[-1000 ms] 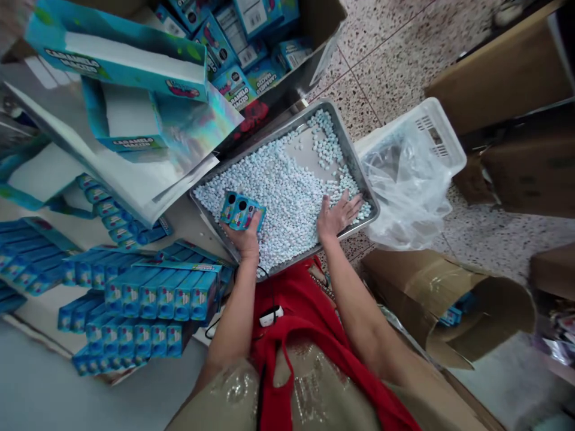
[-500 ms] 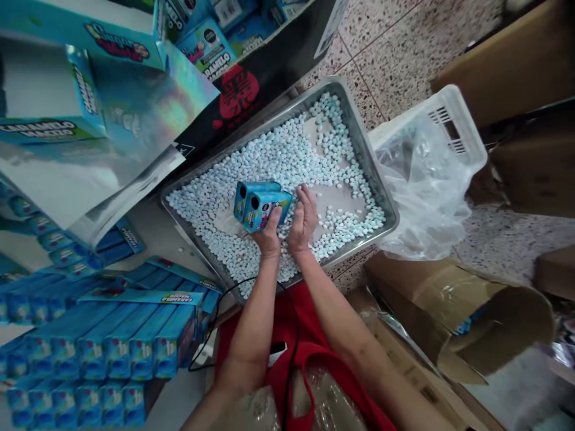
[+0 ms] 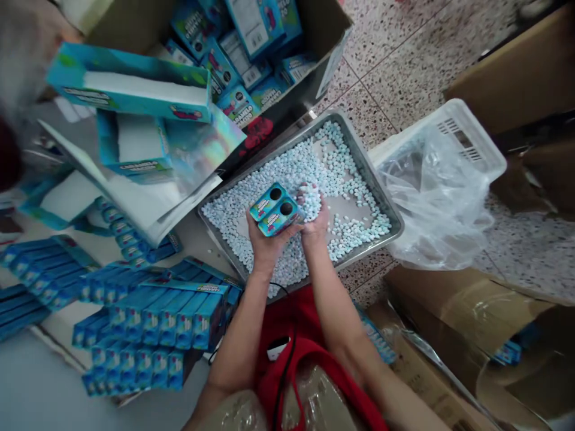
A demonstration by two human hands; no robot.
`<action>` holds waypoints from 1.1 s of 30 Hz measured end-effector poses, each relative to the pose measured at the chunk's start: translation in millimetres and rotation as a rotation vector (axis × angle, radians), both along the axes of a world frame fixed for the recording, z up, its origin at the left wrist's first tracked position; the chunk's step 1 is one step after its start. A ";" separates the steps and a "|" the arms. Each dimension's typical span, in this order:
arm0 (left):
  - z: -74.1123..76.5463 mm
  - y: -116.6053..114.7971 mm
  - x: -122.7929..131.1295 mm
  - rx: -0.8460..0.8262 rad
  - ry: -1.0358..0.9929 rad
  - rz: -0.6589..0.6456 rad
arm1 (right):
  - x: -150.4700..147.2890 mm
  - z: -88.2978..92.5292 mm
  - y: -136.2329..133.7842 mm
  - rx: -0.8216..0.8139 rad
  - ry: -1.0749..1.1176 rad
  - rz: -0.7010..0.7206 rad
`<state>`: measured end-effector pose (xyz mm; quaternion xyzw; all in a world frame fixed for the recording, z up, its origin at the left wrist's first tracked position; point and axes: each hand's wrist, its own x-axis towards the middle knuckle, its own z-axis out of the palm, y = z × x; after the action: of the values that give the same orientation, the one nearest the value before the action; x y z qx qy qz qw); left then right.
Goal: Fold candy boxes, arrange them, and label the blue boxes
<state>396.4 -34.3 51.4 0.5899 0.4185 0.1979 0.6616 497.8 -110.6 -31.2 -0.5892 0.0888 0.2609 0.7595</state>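
My left hand [image 3: 265, 242] grips a few small blue candy boxes [image 3: 275, 209] side by side, their round openings facing up, over a metal tray [image 3: 381, 197]. The tray holds several pale blue and white candies [image 3: 287, 173]. My right hand [image 3: 314, 218] is cupped right beside the boxes, lifting a scoop of candies against their openings.
Stacks of filled blue boxes [image 3: 157, 323] lie at the left on the table. Larger blue display cartons [image 3: 130, 90] and an open cardboard box of packs [image 3: 242, 42] stand behind. A white basket with a plastic bag [image 3: 440, 179] sits right of the tray. Cardboard boxes [image 3: 471, 311] lie on the floor.
My right hand swept from the tray's right side to the boxes and now holds up a handful of candies. The left hand tipped the boxes so the openings face up.
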 end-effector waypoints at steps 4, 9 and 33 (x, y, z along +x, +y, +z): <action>5.5 26.9 -25.3 0.406 0.186 -0.074 | 7.8 49.6 -4.7 0.211 0.099 0.059; 3.6 38.2 -38.1 0.539 0.210 -0.215 | -1.6 114.8 4.0 0.087 -0.091 0.132; -41.7 38.0 -35.4 0.405 -0.119 -0.172 | 26.6 76.8 -33.4 -0.564 -0.632 0.438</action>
<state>361.0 3.8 9.7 0.7316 0.2788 0.2552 0.5674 524.3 -144.0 45.6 -0.8277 -0.2054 0.1885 0.4870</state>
